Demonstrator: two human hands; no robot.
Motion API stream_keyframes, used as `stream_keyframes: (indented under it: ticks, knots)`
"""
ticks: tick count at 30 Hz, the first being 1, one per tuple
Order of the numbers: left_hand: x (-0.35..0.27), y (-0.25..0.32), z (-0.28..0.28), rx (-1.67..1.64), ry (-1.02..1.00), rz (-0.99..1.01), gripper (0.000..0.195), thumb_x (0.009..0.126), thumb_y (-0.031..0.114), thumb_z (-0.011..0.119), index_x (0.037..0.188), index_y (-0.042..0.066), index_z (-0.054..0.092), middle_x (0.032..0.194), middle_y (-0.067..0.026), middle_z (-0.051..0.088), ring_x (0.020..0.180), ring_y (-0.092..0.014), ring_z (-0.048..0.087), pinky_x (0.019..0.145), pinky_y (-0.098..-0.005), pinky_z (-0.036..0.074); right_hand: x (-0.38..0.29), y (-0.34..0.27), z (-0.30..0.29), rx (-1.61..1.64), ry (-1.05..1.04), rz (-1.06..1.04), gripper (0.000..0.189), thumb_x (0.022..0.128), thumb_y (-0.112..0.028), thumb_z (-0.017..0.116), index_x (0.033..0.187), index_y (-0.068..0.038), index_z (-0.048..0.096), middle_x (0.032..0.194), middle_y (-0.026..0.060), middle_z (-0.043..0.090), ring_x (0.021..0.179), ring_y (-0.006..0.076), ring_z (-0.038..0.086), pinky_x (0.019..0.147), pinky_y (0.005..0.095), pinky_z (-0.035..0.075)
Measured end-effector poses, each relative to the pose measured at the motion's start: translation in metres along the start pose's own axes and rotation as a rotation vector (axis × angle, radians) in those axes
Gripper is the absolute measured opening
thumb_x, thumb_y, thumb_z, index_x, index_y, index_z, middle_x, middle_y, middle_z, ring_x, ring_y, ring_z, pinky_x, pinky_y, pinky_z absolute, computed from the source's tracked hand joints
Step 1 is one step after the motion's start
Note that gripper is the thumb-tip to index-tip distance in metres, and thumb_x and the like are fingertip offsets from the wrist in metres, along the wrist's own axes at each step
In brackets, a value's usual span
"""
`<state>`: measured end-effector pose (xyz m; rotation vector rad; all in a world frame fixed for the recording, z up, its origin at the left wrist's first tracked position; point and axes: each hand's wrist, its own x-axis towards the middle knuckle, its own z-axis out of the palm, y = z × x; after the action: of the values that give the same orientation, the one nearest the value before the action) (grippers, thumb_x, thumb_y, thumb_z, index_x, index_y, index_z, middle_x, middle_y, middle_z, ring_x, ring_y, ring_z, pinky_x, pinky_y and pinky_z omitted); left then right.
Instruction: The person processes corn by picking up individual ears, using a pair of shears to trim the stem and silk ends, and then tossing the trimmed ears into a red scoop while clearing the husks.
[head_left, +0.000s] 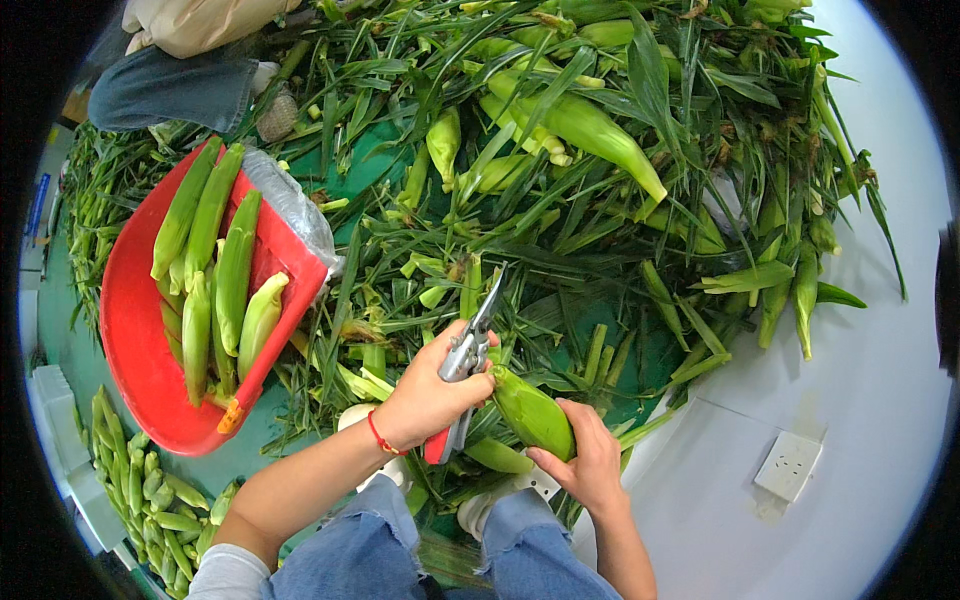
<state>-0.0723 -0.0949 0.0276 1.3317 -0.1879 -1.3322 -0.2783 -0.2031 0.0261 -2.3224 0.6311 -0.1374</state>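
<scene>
My left hand (421, 396) is wrapped around a pair of pruning shears (466, 361), with the metal blades pointing away from me and a red-and-grey handle below. Its thumb reaches the narrow, cut-looking end of a green ear of corn in its husk (534, 414). The other, wider end of that ear lies in my right hand (589, 459), thumb on the near side and fingers on the far side. Both hands are above my knees, over a litter of corn leaves (450, 240). The shears' blades are apart from the held ear.
To the left, a red plastic scoop-shaped container (133, 330) holds several husked-in ears; clear plastic (289, 191) covers its back. More ears (161, 517) are heaped at lower left. Another person's leg (176, 90) is at upper left. A white wall with a socket (789, 465) stands right.
</scene>
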Motion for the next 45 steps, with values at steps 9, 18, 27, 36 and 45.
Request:
stream_keyframes:
  ticks: [9,18,27,36,45]
  knots:
    - [-0.003,0.006,0.011,-0.336,0.091,-0.073,0.042,0.074,-0.002,0.056,0.114,0.010,0.048,0.092,-0.0049,0.057,0.081,-0.013,0.056,0.069,-0.0286,0.049,0.022,-0.009,0.024,0.026,0.269,0.095,0.053,0.068,-0.031,0.078,0.103,-0.001,0.052,0.093,0.0160,0.057,0.083,0.0328,0.056,0.073,0.0404,0.046]
    - [-0.003,0.018,0.021,-0.568,0.001,-0.082,0.041,0.077,-0.002,0.048,0.117,0.009,0.046,0.081,-0.0023,0.054,0.062,-0.012,0.055,0.056,-0.0244,0.048,0.061,-0.029,-0.004,0.756,0.241,0.205,0.020,0.094,-0.017,0.045,0.079,-0.004,0.048,0.070,0.0098,0.053,0.060,0.0188,0.051,0.056,0.0323,0.043]
    - [-0.005,0.005,0.007,-0.956,-0.206,-0.058,0.046,0.075,0.000,0.046,0.120,0.010,0.045,0.088,-0.0086,0.057,0.074,-0.019,0.057,0.063,-0.0314,0.047,0.069,-0.008,0.028,1.700,0.388,0.511,0.021,0.096,-0.023,0.041,0.098,-0.005,0.052,0.092,0.0086,0.061,0.085,0.0188,0.061,0.078,0.0336,0.051]
    - [-0.021,0.013,0.011,0.481,-0.044,0.529,0.059,0.079,0.023,0.074,0.124,0.004,0.041,0.102,-0.0085,0.058,0.089,-0.017,0.060,0.077,-0.0292,0.048,0.057,-0.010,0.040,0.804,0.155,0.098,0.056,0.087,-0.036,0.062,0.123,-0.009,0.030,0.094,0.0113,0.056,0.083,0.0212,0.057,0.074,0.0341,0.049]
    - [-0.084,-0.021,-0.061,-0.207,0.092,0.037,0.071,0.071,0.011,0.071,0.133,0.006,0.036,0.118,-0.0118,0.053,0.103,-0.022,0.057,0.087,-0.0358,0.049,0.093,-0.050,0.030,0.987,0.110,-0.046,0.068,0.093,-0.034,0.052,0.143,-0.006,0.015,0.135,0.0160,0.036,0.126,0.0265,0.035,0.107,0.0384,0.027]
